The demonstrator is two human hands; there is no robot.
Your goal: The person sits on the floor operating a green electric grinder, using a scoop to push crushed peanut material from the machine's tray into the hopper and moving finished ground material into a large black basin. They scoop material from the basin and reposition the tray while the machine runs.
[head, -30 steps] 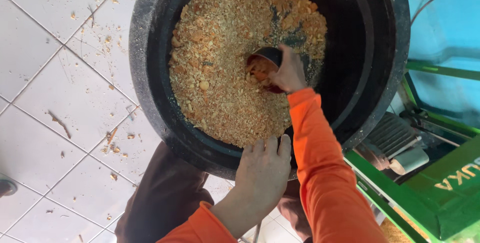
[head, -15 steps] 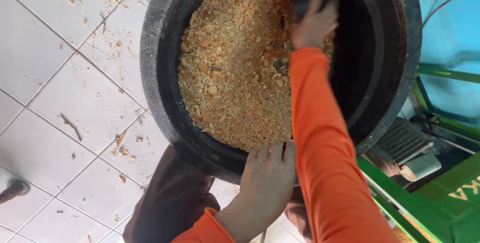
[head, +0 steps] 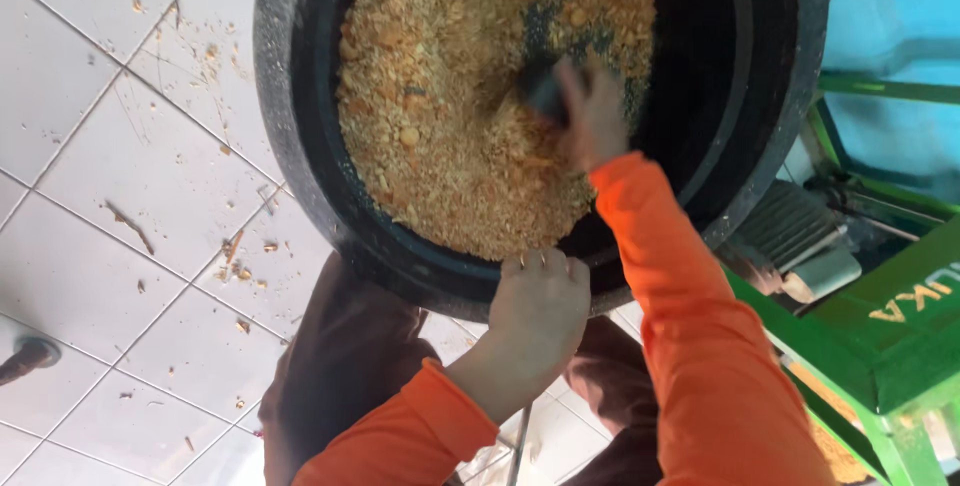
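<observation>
A big round black tub (head: 300,176) stands on the tiled floor, filled with coarse orange-yellow chopped material (head: 450,116). My left hand (head: 540,311) grips the tub's near rim, fingers curled over the edge. My right hand (head: 592,116), in an orange sleeve, reaches down inside the tub and is closed on a small dark scoop (head: 545,91) pressed into the material. The scoop is blurred and mostly hidden by my fingers. Dark specks lie on the heap just beyond the scoop.
A green machine (head: 880,336) with a grey ribbed motor (head: 790,231) stands right of the tub, against a blue sheet (head: 890,36). White floor tiles (head: 110,196) on the left carry scattered crumbs. My brown-trousered knees are under the tub's near edge.
My right hand went from the middle of the heap to the far side of the tub, then came back toward the middle with the scoop. The left hand stayed on the rim.
</observation>
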